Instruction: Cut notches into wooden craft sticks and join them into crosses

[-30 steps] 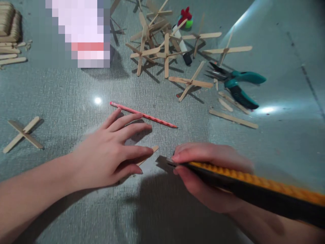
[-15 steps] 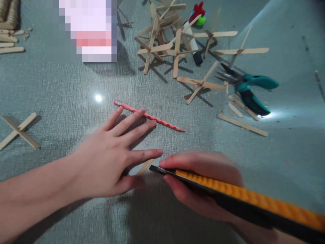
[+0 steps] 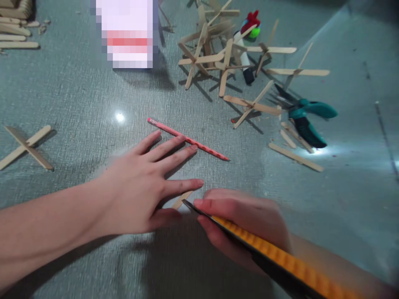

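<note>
My left hand (image 3: 140, 191) lies flat on the grey-green mat with fingers spread, pressing down a wooden craft stick (image 3: 181, 199) whose end peeks out between thumb and forefinger. My right hand (image 3: 243, 226) is closed round an orange and black utility knife (image 3: 264, 255). The knife's blade tip (image 3: 186, 203) touches the exposed end of the stick. A red pencil (image 3: 188, 139) lies just beyond my left fingertips.
A pile of glued stick crosses (image 3: 224, 54) sits at the back, with a glue tube (image 3: 245, 62) and a red and green toy (image 3: 252, 23). Teal pliers (image 3: 307, 116) and loose sticks (image 3: 295, 157) lie right. One stick cross (image 3: 26, 145) lies left. Stacked sticks (image 3: 15, 25) are far left.
My right hand has brought the knife leftwards, from a short gap away until its blade tip meets the stick's end. My left hand kept pressing the stick; the view shifted slightly.
</note>
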Motion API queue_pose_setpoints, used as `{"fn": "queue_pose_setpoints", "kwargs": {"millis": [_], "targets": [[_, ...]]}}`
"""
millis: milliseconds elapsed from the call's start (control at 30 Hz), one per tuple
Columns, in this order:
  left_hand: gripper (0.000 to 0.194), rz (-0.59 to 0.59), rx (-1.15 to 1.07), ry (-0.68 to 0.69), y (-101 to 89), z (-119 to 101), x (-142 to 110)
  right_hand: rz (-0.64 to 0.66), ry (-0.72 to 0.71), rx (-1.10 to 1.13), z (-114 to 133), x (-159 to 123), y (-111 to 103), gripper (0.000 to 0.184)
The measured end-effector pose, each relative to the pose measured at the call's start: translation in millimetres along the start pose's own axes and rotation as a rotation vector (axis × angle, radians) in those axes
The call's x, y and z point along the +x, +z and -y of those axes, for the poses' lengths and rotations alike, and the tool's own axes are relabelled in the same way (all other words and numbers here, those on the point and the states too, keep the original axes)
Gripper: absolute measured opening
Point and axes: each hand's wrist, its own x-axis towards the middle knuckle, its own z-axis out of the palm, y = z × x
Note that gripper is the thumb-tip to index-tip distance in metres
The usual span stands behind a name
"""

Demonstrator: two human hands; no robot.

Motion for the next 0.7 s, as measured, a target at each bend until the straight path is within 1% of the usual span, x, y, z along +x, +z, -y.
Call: {"fn": "queue_pose_setpoints", "kwargs": {"millis": [200,267,300,367,467,500,600,700], "targets": [[0.063,0.008,-0.008,0.007,-0.3,0.6,-0.7,0.013,-0.024,0.022,1.2,3.2,-1.2,0.027],[0.064,0.012,-0.008,0.008,0.3,1.0,-0.9,0.018,-0.009,0.046,2.6,4.5,-1.4,0.028],[0.065,0.013,-0.008,0.009,0.7,1.2,-1.0,0.027,0.009,0.077,3.5,4.8,-1.1,0.026],[0.065,0.013,-0.01,0.01,1.2,1.3,-1.0,0.072,0.07,0.181,5.1,4.6,0.0,0.02],[0.066,0.024,-0.009,0.005,-0.4,-0.4,-0.1,0.193,0.208,0.341,6.7,3.3,0.4,0.043],[0.067,0.035,-0.005,-0.004,-1.7,-1.5,0.4,0.23,0.242,0.362,6.9,3.1,-0.2,0.046],[0.066,0.076,0.01,-0.045,-6.9,-5.7,2.3,0.324,0.327,0.406,7.1,3.7,-4.1,0.047],[0.064,0.092,0.012,-0.064,-10.0,-8.0,3.4,0.351,0.401,0.431,7.5,4.3,-7.3,0.048]]}}
